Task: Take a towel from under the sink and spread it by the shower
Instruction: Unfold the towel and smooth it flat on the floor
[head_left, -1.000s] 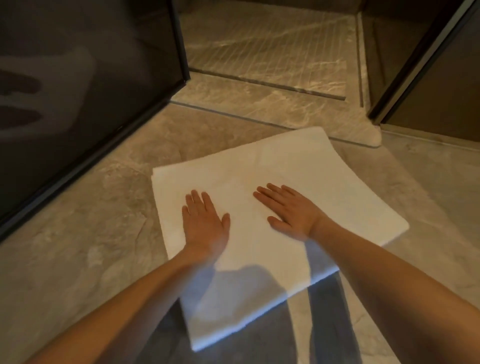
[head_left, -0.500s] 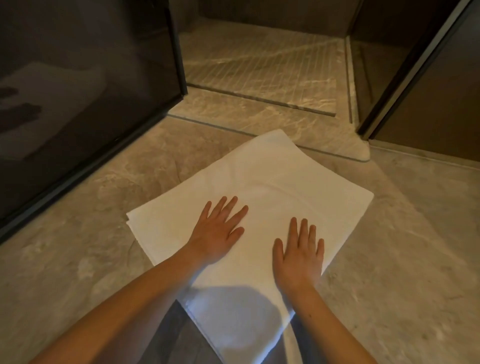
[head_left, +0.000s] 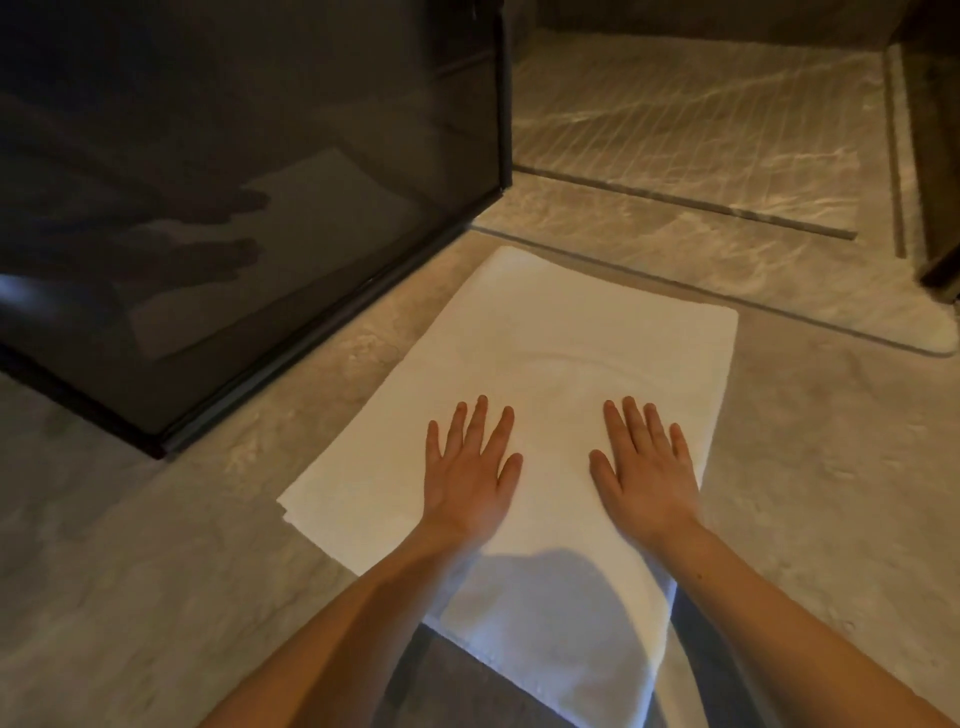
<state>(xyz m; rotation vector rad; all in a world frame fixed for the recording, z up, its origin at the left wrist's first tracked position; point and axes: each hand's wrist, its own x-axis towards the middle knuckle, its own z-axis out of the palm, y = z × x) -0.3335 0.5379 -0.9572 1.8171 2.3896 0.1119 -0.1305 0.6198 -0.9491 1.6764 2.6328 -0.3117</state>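
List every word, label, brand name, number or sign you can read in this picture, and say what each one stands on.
None: no text can be read anywhere in this view.
The white towel shows no tag, logo or print on its visible side.
The dark glass panel carries only reflections, no lettering.
The stone floor and the shower floor show veining and grooves, not signs.
Neither the left hand nor the right hand bears any marking.
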